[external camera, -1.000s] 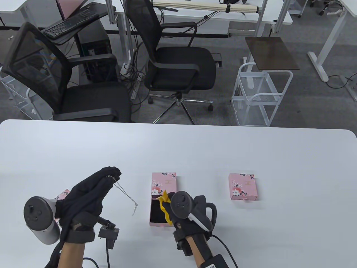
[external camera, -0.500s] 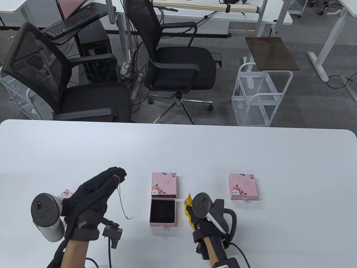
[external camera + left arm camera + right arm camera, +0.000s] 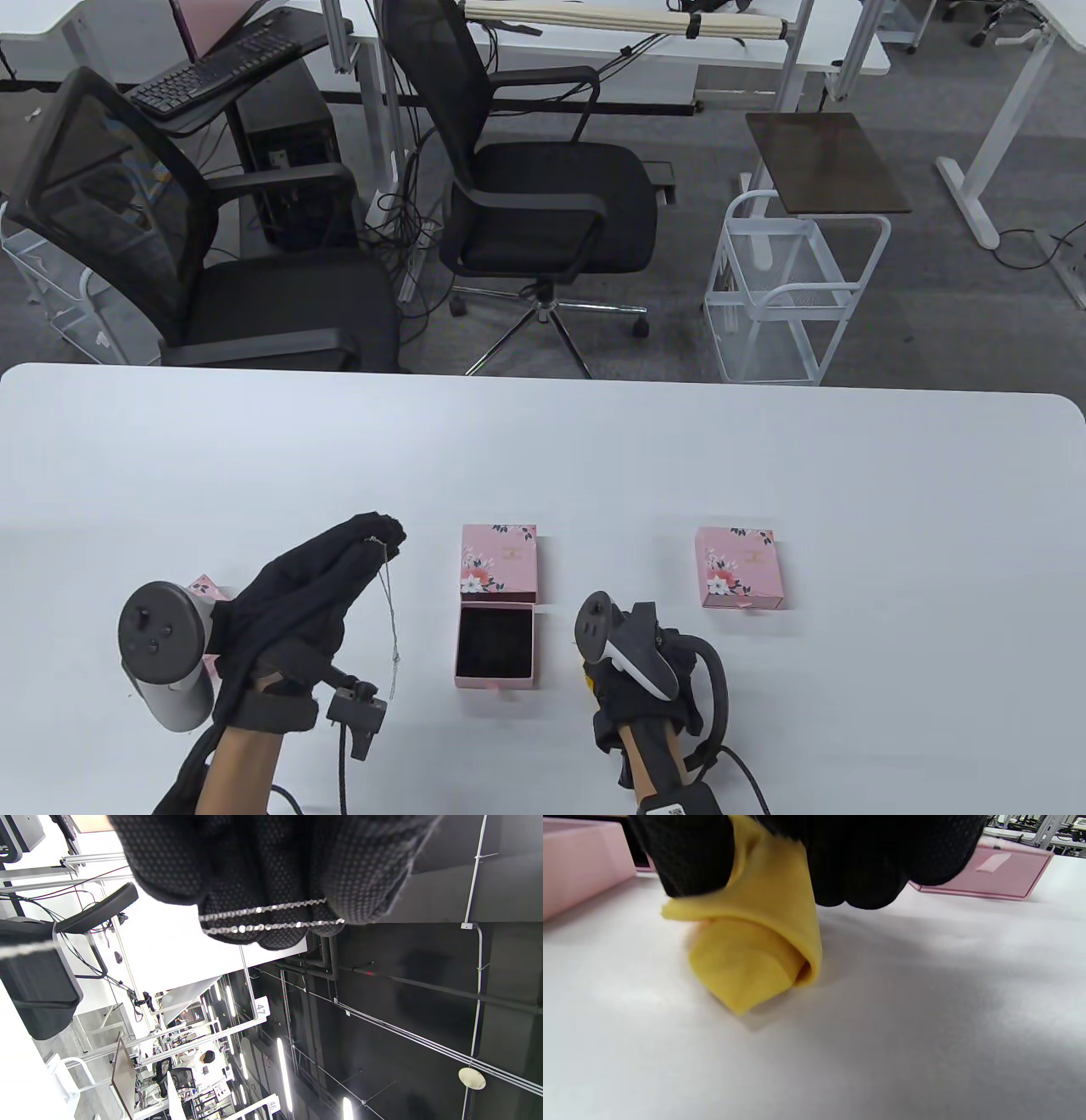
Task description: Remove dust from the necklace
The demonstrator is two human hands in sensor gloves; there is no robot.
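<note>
My left hand: lower left of the table view, raised off the tabletop, fingertips bunched together and pinching the necklace.
Necklace: a thin silver chain hanging straight down from my left fingertips, its lower end close above the tabletop, left of the open box; in the left wrist view two strands of it cross my fingertips near the top of the frame.
My right hand: lower centre of the table view, just right of the open box, fingers curled round the yellow cloth (only a sliver of yellow shows from above).
Yellow cloth: folded into a loose roll, gripped between my thumb and fingers in the right wrist view, its lower fold touching the tabletop.
Open box: pink drawer-style box at lower centre, its black-lined tray pulled out toward the bottom edge, between my two hands; the flowered sleeve sits just above the tray.
Second box: pink, flowered, closed, right of centre, well apart from my right hand.
Third box: a pink corner showing behind my left hand, mostly hidden.
</note>
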